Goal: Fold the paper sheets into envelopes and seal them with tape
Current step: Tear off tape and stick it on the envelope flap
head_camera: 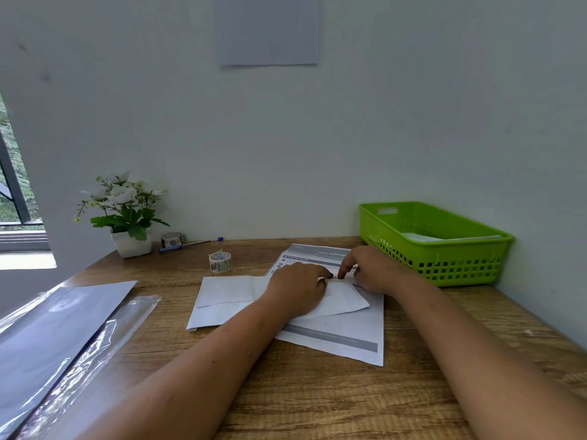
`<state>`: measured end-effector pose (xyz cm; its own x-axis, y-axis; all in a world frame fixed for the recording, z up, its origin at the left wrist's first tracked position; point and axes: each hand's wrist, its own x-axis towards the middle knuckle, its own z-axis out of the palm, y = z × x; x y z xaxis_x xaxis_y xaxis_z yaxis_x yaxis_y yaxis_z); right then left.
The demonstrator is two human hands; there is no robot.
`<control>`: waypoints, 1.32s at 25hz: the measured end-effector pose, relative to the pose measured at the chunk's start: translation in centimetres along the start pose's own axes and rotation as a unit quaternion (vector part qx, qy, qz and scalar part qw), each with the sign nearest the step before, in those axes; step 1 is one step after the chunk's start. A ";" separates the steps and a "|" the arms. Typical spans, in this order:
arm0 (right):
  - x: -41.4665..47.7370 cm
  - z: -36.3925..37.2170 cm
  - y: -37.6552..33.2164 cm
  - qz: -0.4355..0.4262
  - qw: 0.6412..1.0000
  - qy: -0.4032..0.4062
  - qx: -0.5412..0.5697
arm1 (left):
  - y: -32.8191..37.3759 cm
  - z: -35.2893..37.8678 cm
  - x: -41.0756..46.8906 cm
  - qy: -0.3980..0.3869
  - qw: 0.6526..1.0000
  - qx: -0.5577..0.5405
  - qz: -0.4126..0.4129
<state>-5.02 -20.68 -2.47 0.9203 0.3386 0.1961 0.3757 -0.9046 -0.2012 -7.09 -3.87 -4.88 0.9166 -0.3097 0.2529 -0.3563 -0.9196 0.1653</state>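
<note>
A folded white paper envelope (344,302) lies on a printed instruction sheet (349,338) in the middle of the wooden desk (317,401). My left hand (293,292) rests flat on the envelope, its fingertips at the upper edge. My right hand (371,269) presses a fingertip down on that same edge, right next to the left fingers. Whether a tape strip lies under the fingers cannot be told. To the left, partly under my left hand, lie other folded white envelopes (222,300). A patterned tape roll (219,262) stands behind them.
A green plastic basket (444,265) with white paper inside stands at the right against the wall. A potted white flower (127,217), a second tape roll (172,239) and a blue pen (190,245) line the back left. A plastic-wrapped pack of sheets (63,328) lies at the left.
</note>
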 end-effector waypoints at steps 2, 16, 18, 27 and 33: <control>-0.2 -0.4 -0.3 -0.004 1.000 -0.003 0.000 | 0.1 -0.1 0.0 0.001 1.000 -0.005 0.000; -0.1 0.5 -0.8 -0.029 0.999 -0.033 -0.004 | -0.5 0.3 -0.1 0.011 0.998 -0.059 -0.030; -0.2 0.4 -1.0 -0.025 0.999 -0.043 -0.009 | -0.5 0.2 -0.1 0.006 0.998 -0.057 -0.026; -0.7 -0.7 -1.8 -0.025 0.998 -0.060 0.002 | -0.1 -0.1 -0.2 0.005 0.998 -0.051 -0.030; -1.0 -1.3 -1.9 -0.018 0.998 -0.052 0.035 | -0.1 -0.1 -0.5 0.014 0.999 -0.047 -0.024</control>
<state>-6.80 -19.66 -1.08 0.9113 0.3981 0.1053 0.4116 -0.8724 -0.2638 -7.49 -3.59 -4.93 0.9276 -0.2582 0.2700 -0.3295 -0.9059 0.2659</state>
